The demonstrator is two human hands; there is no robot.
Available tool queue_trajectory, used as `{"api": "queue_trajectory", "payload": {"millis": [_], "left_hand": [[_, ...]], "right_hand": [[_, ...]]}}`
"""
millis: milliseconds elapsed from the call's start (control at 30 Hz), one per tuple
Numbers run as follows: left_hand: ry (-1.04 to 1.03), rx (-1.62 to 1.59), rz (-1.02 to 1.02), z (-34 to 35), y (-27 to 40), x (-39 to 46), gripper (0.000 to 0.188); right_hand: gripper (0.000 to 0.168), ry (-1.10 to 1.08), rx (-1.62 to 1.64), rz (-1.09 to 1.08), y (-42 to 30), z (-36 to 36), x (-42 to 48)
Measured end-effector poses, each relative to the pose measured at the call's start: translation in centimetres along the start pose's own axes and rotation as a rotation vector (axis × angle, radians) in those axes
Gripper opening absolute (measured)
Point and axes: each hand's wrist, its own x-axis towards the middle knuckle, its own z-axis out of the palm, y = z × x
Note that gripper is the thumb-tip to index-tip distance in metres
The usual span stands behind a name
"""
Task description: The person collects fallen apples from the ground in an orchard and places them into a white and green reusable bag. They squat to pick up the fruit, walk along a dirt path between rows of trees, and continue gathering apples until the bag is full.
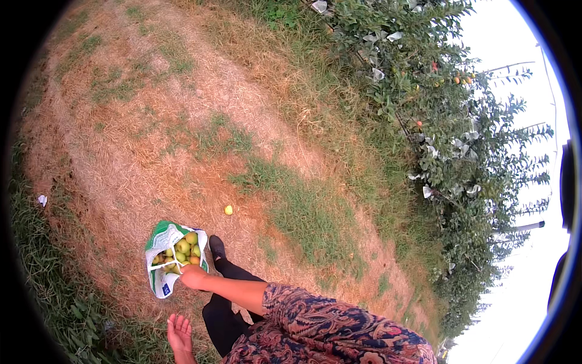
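Observation:
A green and white shopping bag (pixel 158 283) is at the lower left, its mouth facing me. Yellow-green apples (pixel 183 246) fill it, a few with an orange blush. White straps cross the opening. My right hand (pixel 194 277) is closed at the near side of the bag, on what looks like a strap; the fingertips are partly hidden. Closer to the bottom edge, my left hand (pixel 180 331) is turned palm up, holding nothing, its fingers loosely apart. It is a short way from the bag, not touching it.
One yellow apple (pixel 228 209) lies on the dry, straw-covered ground (pixel 173 150) beyond my dark shoe (pixel 217 247). Fruit trees (pixel 436 136) with pale bags and orange fruit line the right. Tall grass (pixel 82 314) borders the lower left, near a white scrap (pixel 42 200).

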Motion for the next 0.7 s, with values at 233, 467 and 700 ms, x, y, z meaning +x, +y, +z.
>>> {"api": "queue_trajectory", "payload": {"millis": [233, 467, 700], "left_hand": [[0.018, -0.039, 0.031, -1.8, 1.8, -2.0, 0.039], [0.059, -0.033, 0.065, 1.0, 3.6, -4.1, 0.037], [0.264, -0.016, 0.058, -0.8, 4.1, -7.4, 0.029]], "right_hand": [[0.022, 0.095, -0.052, -0.005, 2.9, -6.3, -0.9], [0.018, 0.253, 0.396, 0.275, 11.2, -11.8, -0.6], [0.014, 0.307, 0.344, 0.421, 16.2, -16.9, 0.4]]}}
